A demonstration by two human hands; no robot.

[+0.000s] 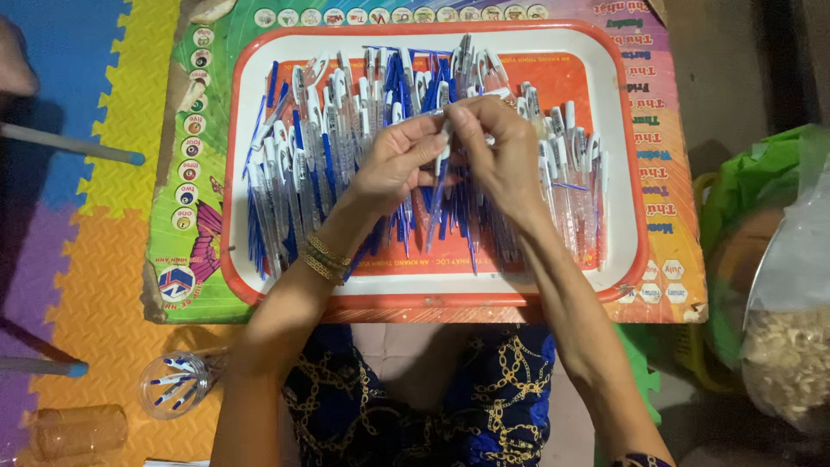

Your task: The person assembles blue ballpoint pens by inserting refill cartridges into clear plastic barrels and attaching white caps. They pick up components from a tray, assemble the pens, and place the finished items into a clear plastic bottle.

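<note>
Both hands met over the middle of a red-rimmed tray [624,156] heaped with pens. The left hand [393,164] and the right hand [497,151] were closed together on one clear pen [424,115], fingertips pinching it from either end, so that it lay level above the pile. Whether a part was being pushed in or pulled out could not be told, as the fingers hid the joint.

The pile of pens [320,147] covered most of the tray, white clips and blue refills lying every way, thickest on the left and at the far side. A thinner row lay upright at the right side of the tray. The tray sat on a colourful printed board [186,225], which rested on foam floor mats [104,285] in yellow, orange and blue.

Judging by the spread, most of the work seemed to remain: the tray was still full, and only a few blue-and-white pieces stood in a small clear jar [173,385] on the mat at the near left. A second, empty-looking clear cup [78,430] lay just left of it. To the right, well apart from the tray, a green bag [761,182] and a clear sack of pale pieces [791,355] stood on the floor.
</note>
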